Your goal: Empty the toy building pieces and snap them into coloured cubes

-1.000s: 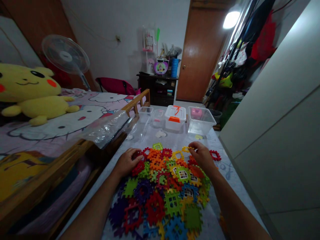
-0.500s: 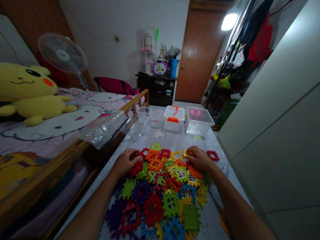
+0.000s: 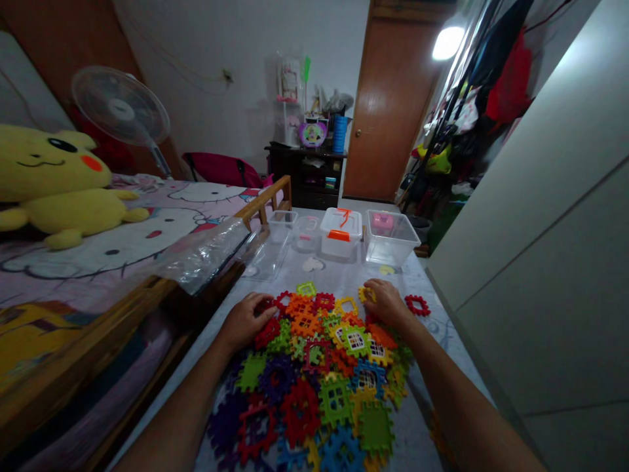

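at the pile's far side, the right hand's bent fingers touch a yellow frame, grip unclear; the left hand is half-curled, hold hidden. the frame looks light, stiff: pinch its rim.

Rear wall pale; brown door shut, dark cabinet to its left. Lamp lit, upper right. Bed at left, wooden rail; fan beyond. Pale panelling along right. Strip of light floor before door.

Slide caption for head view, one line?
Left hand and right hand at either side of a heap of colorful toothed tiles, clear boxes beyond.
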Demonstrator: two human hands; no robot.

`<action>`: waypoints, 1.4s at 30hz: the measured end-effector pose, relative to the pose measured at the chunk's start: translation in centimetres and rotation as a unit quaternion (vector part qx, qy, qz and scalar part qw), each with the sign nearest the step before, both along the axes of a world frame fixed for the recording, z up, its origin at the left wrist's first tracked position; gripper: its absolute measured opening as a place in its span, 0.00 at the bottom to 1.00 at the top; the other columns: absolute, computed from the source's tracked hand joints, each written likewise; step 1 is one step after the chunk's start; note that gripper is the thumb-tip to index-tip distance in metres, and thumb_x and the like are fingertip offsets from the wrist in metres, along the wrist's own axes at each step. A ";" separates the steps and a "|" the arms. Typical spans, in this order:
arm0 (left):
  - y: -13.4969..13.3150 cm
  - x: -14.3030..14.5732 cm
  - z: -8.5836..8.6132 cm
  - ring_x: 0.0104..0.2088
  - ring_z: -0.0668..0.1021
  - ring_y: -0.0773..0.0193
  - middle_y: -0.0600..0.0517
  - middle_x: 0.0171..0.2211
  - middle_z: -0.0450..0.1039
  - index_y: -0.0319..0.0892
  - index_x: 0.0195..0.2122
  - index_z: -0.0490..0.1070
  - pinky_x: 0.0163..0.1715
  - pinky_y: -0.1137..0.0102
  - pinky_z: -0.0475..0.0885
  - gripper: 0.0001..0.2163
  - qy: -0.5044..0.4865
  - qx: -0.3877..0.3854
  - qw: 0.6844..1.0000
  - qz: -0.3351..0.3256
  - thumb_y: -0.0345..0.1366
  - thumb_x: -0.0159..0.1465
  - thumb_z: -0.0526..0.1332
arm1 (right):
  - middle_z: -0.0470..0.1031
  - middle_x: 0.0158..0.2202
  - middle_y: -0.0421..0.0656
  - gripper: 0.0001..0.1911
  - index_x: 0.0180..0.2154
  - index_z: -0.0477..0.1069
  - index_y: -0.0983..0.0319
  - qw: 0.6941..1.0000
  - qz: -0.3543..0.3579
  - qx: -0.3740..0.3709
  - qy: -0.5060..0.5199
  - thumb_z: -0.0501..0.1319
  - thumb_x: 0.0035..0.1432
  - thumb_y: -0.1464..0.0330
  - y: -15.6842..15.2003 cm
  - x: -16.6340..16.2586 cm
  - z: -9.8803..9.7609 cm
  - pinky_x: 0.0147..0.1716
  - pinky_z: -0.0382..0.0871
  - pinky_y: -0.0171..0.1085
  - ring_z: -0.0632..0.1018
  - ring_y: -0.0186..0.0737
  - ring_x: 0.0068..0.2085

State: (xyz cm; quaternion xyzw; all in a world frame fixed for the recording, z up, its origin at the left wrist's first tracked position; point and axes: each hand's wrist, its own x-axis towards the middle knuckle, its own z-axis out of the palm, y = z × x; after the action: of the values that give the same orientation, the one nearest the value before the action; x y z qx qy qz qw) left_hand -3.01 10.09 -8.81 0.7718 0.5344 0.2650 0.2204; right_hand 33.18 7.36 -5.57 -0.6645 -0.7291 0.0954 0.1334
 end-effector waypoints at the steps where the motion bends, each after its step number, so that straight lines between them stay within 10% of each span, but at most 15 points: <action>1: 0.0 0.0 0.0 0.37 0.77 0.59 0.48 0.38 0.74 0.42 0.41 0.74 0.42 0.65 0.71 0.18 0.000 0.000 1.000 -0.001 0.50 0.60 0.57 | 0.70 0.55 0.54 0.21 0.51 0.71 0.66 1.000 0.006 0.002 -0.003 0.59 0.54 0.72 0.1 -0.3 0.1 0.55 0.59 0.45 0.69 0.50 0.55; 14: -0.1 0.1 0.3 0.36 0.77 0.59 0.49 0.37 0.74 0.44 0.40 0.74 0.40 0.65 0.72 0.17 -0.010 -0.011 1.000 0.006 0.50 0.59 0.58 | 0.75 0.35 0.44 0.10 0.34 0.76 0.61 0.996 0.091 0.002 0.010 0.60 0.50 0.77 0.6 -3.0 1.1 0.38 0.64 0.34 0.73 0.39 0.37; 42: 0.0 -0.1 -0.1 0.36 0.77 0.59 0.49 0.38 0.74 0.42 0.41 0.74 0.40 0.66 0.72 0.17 -0.011 -0.004 1.000 0.000 0.49 0.59 0.57 | 0.77 0.40 0.46 0.17 0.42 0.74 0.63 0.993 0.099 -0.033 0.060 0.66 0.47 0.70 0.5 -2.9 1.8 0.42 0.68 0.37 0.76 0.42 0.41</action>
State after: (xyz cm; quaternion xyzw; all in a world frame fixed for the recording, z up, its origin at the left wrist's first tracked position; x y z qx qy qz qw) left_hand -3.07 10.10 -8.88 0.7679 0.5332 0.2708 0.2295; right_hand 30.23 7.84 -3.75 -0.5860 -0.7787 0.1714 0.1446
